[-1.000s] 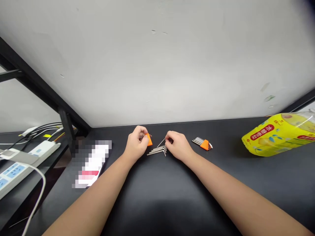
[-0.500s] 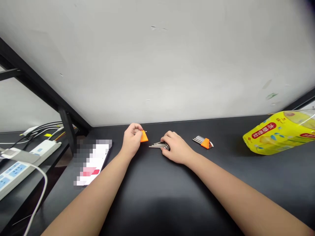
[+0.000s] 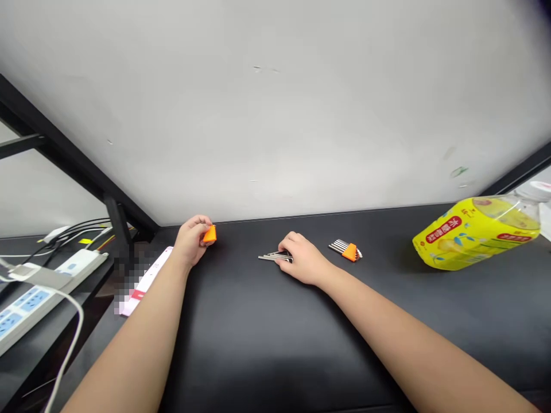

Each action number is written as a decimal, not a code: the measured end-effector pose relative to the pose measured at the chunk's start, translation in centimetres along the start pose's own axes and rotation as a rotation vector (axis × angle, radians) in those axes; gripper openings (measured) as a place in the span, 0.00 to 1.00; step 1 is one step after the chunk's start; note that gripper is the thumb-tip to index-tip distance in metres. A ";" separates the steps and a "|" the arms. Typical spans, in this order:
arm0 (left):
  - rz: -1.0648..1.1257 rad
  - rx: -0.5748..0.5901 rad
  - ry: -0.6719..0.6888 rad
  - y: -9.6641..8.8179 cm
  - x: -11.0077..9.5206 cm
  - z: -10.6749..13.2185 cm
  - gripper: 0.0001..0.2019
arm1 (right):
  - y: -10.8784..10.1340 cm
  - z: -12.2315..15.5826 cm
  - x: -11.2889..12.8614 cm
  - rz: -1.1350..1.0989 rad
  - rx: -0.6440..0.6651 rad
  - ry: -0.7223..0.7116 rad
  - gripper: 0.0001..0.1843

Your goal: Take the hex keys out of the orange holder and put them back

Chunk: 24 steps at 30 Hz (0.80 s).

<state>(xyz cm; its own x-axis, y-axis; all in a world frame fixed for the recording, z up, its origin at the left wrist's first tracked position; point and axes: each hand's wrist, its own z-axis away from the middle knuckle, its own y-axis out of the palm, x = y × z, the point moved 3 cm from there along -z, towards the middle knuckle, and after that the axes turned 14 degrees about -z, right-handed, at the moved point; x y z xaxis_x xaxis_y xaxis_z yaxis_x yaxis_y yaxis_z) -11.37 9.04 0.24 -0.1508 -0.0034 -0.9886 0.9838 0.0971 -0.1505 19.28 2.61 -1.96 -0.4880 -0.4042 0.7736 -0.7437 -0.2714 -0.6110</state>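
My left hand (image 3: pixel 192 238), near the back of the desk, pinches an orange plastic hex key holder (image 3: pixel 210 234) between thumb and fingers. Any keys in that holder are hidden from me. My right hand (image 3: pixel 302 257) rests on the black desktop with its fingers curled over several loose steel hex keys (image 3: pixel 269 257). Their long ends point left, and the hand covers the rest. Farther right, a second orange holder (image 3: pixel 350 252) lies flat, with a row of hex keys (image 3: pixel 337 245) fanned through it.
A yellow-labelled drink bottle (image 3: pixel 469 232) is at the right. Beside my left forearm lies a partly blurred white and pink flat item (image 3: pixel 155 268). Power strips (image 3: pixel 32 301) and cables occupy the far left, past a black metal frame (image 3: pixel 118 226). A grey wall (image 3: pixel 275 126) borders the desk's back.
My left hand has moved left with the orange holder, away from the loose hex keys. My right hand stays over those keys. The view has shifted slightly.
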 end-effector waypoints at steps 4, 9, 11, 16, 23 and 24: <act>-0.042 -0.031 0.010 -2.1 0.2 -0.8 0.09 | 0.1 0.0 -0.1 0.012 -0.003 -0.001 0.08; -0.060 0.012 0.004 -3.5 0.2 -1.2 0.10 | 0.0 -0.1 0.6 0.094 0.003 0.050 0.11; -0.093 0.011 0.013 -2.5 0.1 -0.9 0.10 | -0.2 -0.1 1.1 0.153 0.006 0.089 0.14; -0.233 0.013 0.149 4.4 -1.3 1.8 0.07 | -1.3 0.1 1.4 0.258 -0.003 0.217 0.26; -0.304 0.040 0.173 9.7 -1.6 4.9 0.05 | -2.0 1.1 2.4 0.310 0.021 0.245 0.18; -0.296 0.031 0.162 9.7 -1.4 4.8 0.05 | -1.9 1.3 2.5 0.319 0.027 0.264 0.17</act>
<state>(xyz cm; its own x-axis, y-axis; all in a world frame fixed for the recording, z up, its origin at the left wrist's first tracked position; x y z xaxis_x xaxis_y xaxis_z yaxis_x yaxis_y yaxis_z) -1.12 5.18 0.16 -0.4410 0.1316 -0.8878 0.8973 0.0853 -0.4331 20.05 0.99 0.92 -0.7953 -0.2348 0.5589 -0.5253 -0.1933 -0.8287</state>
